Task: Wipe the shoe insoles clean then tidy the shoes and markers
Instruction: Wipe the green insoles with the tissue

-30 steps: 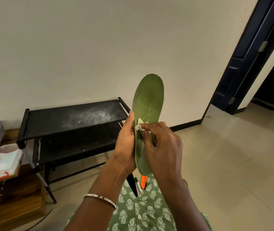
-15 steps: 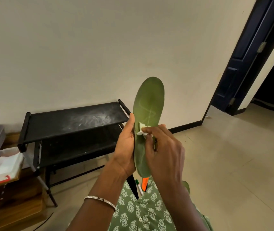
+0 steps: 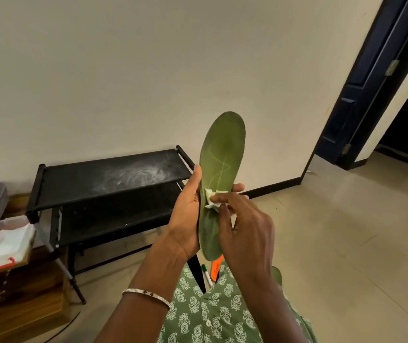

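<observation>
Cream wall and black shoe rack form the backdrop. Head view: the left hand grips the upright green insole by its edge. The right hand pinches a white wipe against it, slightly lower than a second ago. Faint scribble persists above the right hand, so wiping looks unfinished.

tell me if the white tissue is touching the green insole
Touching. The head view shows the right hand pressing the white tissue onto the green insole, with no gap between them; the left hand grips its edge.
</observation>
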A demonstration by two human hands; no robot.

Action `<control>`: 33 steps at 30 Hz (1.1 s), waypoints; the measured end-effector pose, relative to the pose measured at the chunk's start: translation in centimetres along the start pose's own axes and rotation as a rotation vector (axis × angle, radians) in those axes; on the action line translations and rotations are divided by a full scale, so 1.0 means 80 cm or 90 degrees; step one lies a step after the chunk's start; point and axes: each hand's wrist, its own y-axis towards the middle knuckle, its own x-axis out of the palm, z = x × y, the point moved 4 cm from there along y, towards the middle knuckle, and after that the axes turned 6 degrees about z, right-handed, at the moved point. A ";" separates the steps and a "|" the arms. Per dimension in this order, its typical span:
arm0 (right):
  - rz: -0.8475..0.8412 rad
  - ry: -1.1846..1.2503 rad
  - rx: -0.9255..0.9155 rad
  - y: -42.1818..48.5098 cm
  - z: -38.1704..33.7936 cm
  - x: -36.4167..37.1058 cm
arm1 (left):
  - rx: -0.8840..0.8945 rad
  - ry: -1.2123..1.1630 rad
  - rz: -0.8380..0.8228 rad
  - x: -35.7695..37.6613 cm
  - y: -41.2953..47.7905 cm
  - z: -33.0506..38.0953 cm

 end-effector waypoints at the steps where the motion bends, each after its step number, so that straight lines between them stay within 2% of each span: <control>1: 0.008 -0.001 0.001 0.003 0.002 0.000 | -0.009 -0.007 0.001 0.001 0.000 -0.003; 10: -0.087 0.084 0.013 -0.025 -0.012 0.008 | 0.019 0.015 0.008 -0.015 -0.001 0.012; 18: 0.011 -0.013 -0.002 0.004 -0.004 0.005 | -0.016 0.015 0.019 -0.005 -0.003 0.004; 23: -0.019 0.003 -0.013 -0.008 -0.009 0.005 | -0.024 0.018 0.020 -0.005 -0.005 0.002; 30: -0.145 0.112 0.077 -0.009 -0.010 -0.009 | -0.031 0.002 0.031 -0.010 -0.006 0.011; 33: -0.123 0.154 0.114 0.012 -0.009 -0.026 | -0.031 0.017 0.019 -0.006 -0.007 0.010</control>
